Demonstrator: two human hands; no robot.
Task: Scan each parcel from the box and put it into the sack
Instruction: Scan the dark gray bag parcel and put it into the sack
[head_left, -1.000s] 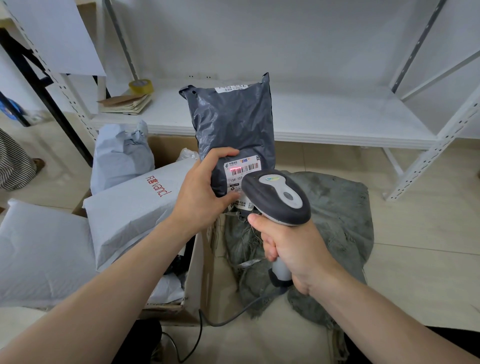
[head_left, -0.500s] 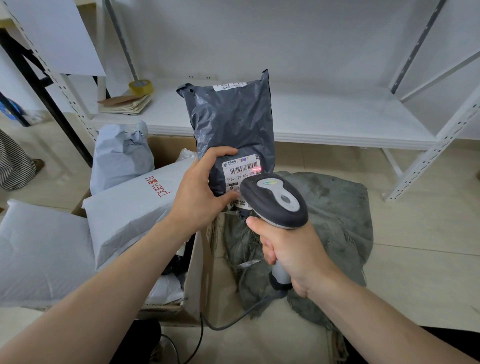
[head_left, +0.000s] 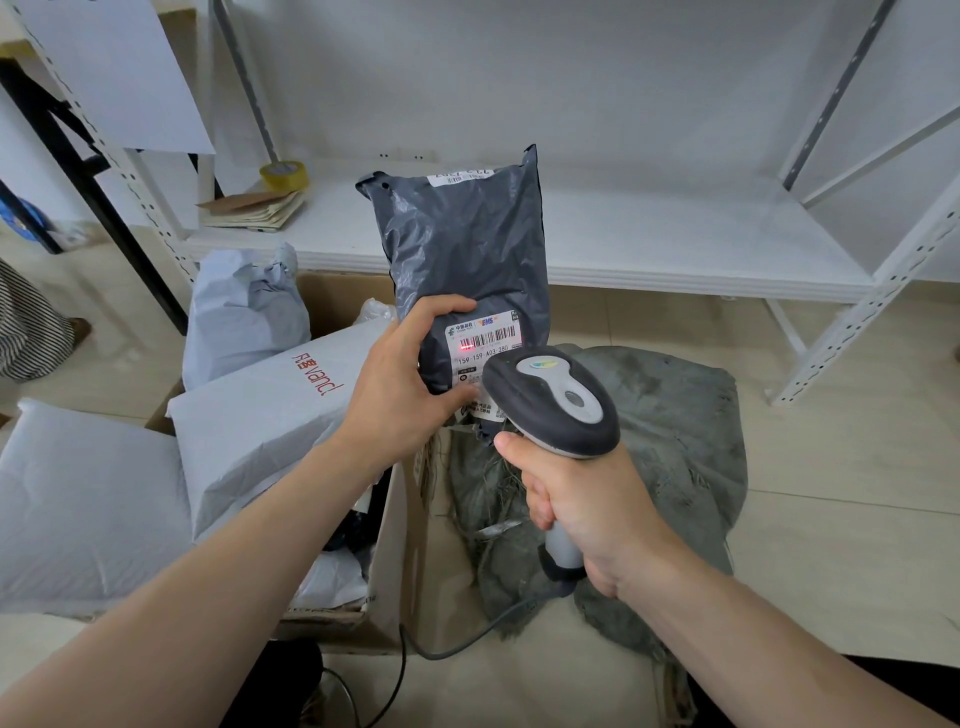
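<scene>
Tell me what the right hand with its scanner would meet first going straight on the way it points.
Probably the white label on the dark parcel that the left hand holds upright; red light from the scanner falls there. The gap is unclear.

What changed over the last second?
Only the red scan light changed: it faded from the label, then returned as a small spot near the barcode's left end. The left hand still holds the dark parcel upright; the right hand still holds the scanner.

The white metal shelf (head_left: 675, 244) carries a roll of yellow tape (head_left: 283, 175) just beside a stack of brown envelopes (head_left: 254, 210). The floor (head_left: 831, 493) is beige tile.
</scene>
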